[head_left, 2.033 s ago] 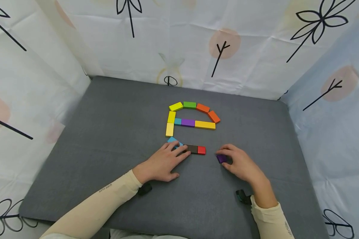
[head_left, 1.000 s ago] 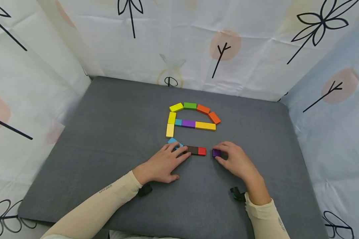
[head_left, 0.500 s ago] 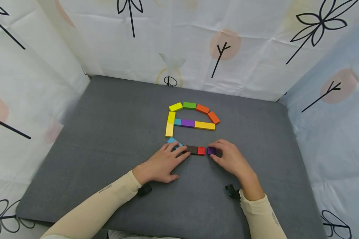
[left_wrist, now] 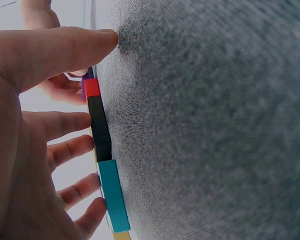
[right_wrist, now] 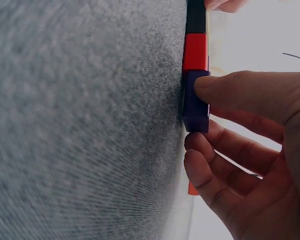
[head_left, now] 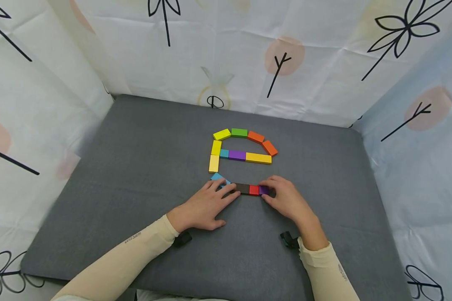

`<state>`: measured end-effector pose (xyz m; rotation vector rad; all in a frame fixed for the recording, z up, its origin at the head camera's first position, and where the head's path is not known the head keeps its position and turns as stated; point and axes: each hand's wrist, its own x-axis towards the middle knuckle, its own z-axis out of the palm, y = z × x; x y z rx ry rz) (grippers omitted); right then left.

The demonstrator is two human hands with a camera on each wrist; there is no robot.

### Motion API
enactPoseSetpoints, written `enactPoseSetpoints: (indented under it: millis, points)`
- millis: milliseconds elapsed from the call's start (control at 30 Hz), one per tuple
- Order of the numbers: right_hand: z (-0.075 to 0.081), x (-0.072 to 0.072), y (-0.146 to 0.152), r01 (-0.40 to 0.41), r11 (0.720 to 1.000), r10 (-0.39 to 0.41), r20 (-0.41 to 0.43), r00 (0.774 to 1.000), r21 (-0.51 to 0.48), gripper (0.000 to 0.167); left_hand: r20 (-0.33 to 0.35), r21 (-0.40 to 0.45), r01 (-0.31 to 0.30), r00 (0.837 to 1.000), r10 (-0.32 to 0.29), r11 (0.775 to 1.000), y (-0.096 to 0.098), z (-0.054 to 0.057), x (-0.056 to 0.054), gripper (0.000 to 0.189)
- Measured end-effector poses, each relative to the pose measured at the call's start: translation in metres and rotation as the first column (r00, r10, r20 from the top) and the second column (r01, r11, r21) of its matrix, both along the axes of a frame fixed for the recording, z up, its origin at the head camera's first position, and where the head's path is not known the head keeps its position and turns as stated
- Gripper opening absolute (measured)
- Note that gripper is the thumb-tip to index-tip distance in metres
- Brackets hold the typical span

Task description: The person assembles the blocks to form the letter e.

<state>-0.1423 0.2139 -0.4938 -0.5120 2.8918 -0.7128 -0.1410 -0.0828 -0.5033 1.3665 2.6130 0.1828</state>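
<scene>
My right hand (head_left: pixel 286 198) pinches a purple block (right_wrist: pixel 196 100) between thumb and fingers, its end against the red block (right_wrist: pixel 195 52). Left of the red one, a black block (head_left: pixel 242 189) continues the row. My left hand (head_left: pixel 205 205) lies with spread fingers over the row's left part; its fingertips touch the black block and the light blue block (left_wrist: pixel 114 195). In the head view that blue block is partly hidden under the fingers. The left thumb (left_wrist: pixel 90 47) stretches away from the blocks, its tip at the table.
On the grey table (head_left: pixel 154 142), yellow blocks (head_left: pixel 216 147), a green block (head_left: pixel 239 133) and orange blocks (head_left: pixel 269 148) form a curved outline. Inside it runs a bar of a small blue block, a purple block (head_left: pixel 237 155) and a long yellow block (head_left: pixel 258 158). Patterned curtains (head_left: pixel 233 54) surround the table.
My right hand has moved left and slightly away from me, turning the purple block into line and bringing it up to the red block's end. The left hand has stayed in place.
</scene>
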Motion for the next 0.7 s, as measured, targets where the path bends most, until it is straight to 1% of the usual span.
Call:
enactPoseSetpoints:
  millis: [167, 467, 700]
  points:
    - [-0.0025, -0.0006, -0.0004, -0.008, 1.0, 0.008, 0.006, 1.0, -0.002, 0.033, 0.002, 0.001, -0.002, 1.0, 0.002, 1.0, -0.0003, 0.0, 0.001, 0.089]
    - [-0.0004, 0.0002, -0.0017, -0.01, 1.0, 0.01, 0.022, 1.0, 0.0, 0.034, 0.004, 0.006, -0.003, 1.0, 0.003, 1.0, -0.0008, 0.0005, 0.002, 0.089]
    - [-0.0019, -0.0007, -0.0022, -0.018, 1.0, 0.018, 0.025, 1.0, 0.002, 0.032, -0.007, 0.007, -0.003, 1.0, 0.003, 1.0, -0.0021, -0.0012, 0.0025, 0.089]
